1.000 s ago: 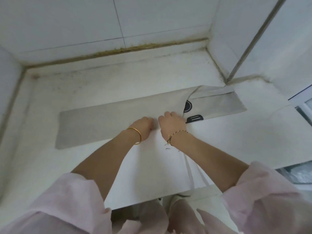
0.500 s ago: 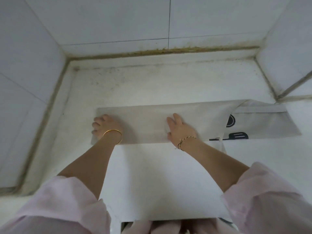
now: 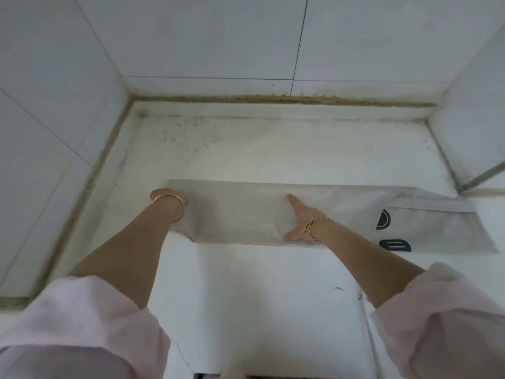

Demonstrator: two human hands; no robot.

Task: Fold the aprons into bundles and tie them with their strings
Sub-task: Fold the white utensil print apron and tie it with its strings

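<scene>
A pale grey apron [image 3: 237,212] lies folded into a long strip across the white counter [image 3: 273,283]. Black printed marks [image 3: 395,245] show on its right part. My left hand [image 3: 161,193] is at the strip's left end, where the cloth's near corner bends up by my wrist; its fingers are hidden and seem to grip that end. My right hand [image 3: 299,218] lies flat on the middle of the strip, thumb at the near edge, fingers spread and partly blurred. A thin apron string [image 3: 367,332] hangs over the counter's front at the right.
White tiled walls enclose the counter on the left, back and right, with a dirty sealant line [image 3: 273,99] along the back. A metal frame edge [image 3: 483,176] stands at the far right. The counter's front edge runs just before my sleeves.
Both hands slid apart from the strip's middle. My left hand reached the left end and the near corner there has lifted. My right hand stays flat near the middle.
</scene>
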